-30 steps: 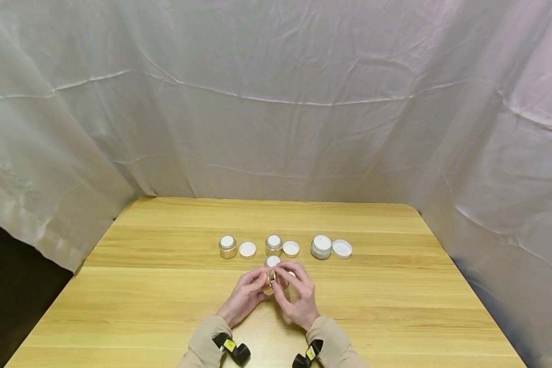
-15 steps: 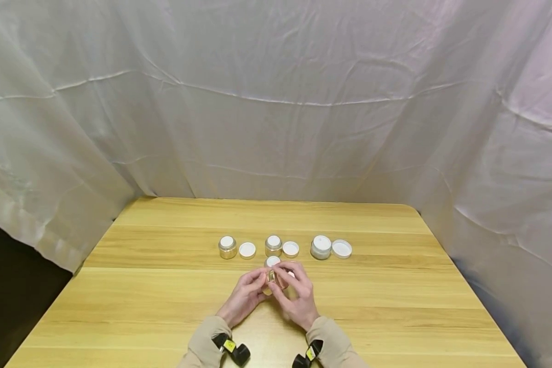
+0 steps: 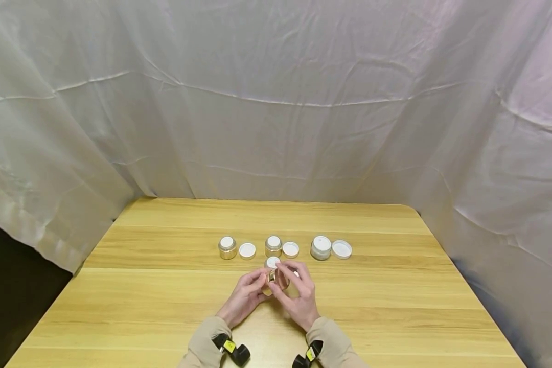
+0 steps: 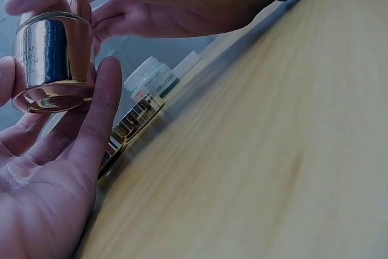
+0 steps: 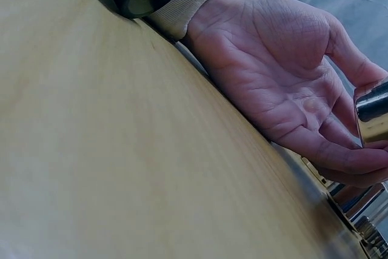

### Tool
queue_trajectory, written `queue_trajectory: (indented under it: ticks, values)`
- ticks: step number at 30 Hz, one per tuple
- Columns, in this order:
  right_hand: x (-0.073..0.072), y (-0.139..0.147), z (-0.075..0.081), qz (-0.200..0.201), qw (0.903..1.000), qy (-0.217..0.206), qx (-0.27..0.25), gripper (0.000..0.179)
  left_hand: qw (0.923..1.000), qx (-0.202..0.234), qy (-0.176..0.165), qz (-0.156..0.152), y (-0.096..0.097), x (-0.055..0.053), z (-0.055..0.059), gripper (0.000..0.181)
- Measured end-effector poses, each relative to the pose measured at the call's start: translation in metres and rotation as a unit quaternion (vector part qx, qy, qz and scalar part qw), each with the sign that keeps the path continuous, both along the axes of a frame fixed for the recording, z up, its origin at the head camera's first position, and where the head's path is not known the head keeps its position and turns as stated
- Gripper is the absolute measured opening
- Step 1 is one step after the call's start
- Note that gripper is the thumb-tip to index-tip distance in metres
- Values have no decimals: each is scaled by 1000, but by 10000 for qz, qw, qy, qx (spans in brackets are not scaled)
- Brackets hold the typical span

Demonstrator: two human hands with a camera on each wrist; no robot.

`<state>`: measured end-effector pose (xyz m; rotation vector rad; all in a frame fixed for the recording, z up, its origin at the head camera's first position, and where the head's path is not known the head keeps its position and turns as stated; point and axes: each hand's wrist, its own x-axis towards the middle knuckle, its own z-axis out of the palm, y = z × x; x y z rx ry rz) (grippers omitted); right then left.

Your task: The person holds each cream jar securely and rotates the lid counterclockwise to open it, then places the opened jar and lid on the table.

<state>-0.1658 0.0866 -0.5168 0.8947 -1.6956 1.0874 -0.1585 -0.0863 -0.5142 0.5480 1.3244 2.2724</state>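
**Right fingers creep forward over the gold jar; the rest holds**

Since a second ago the right hand [image 3: 299, 299] has shifted a little, its fingertips now reaching further over the top of the small gold jar [image 3: 272, 277], while the left hand [image 3: 244, 296] and the row of jars behind sit as they were.

The gold jar is lifted just above the table [image 3: 395, 306], at mid-table right in front of the person, between the two hands and touching both. In the left wrist view the gold jar [image 4: 51, 56] stands roughly upright, its axis near vertical and slightly tilted, with left fingers [image 4: 97, 113] curled against its side and right fingers laid over its top. Both hands grip it, so neither is nearer. A white cap [image 3: 272, 262] lies just beyond the fingertips, with three more jars and caps farther back
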Motion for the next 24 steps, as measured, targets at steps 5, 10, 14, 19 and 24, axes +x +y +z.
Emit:
queue_trajectory:
  ticks: [5,10,14,19,24]
  values:
    - [-3,0,-2,459,9987,203,61,29,9999,72,80,-37,0,0,-1,26]
    - [-2,1,-3,496,9986,150,113,35,9999,51,60,-76,-1,0,0,27]
    - [0,1,-2,97,9999,-53,129,45,10000,25,-4,-64,-1,0,1,25]
    - [2,0,-2,-87,9996,-236,132,49,10000,42,32,-77,-1,0,1,26]
    - [-2,1,-4,148,9997,-82,166,41,9999,88,74,-56,0,0,0,28]
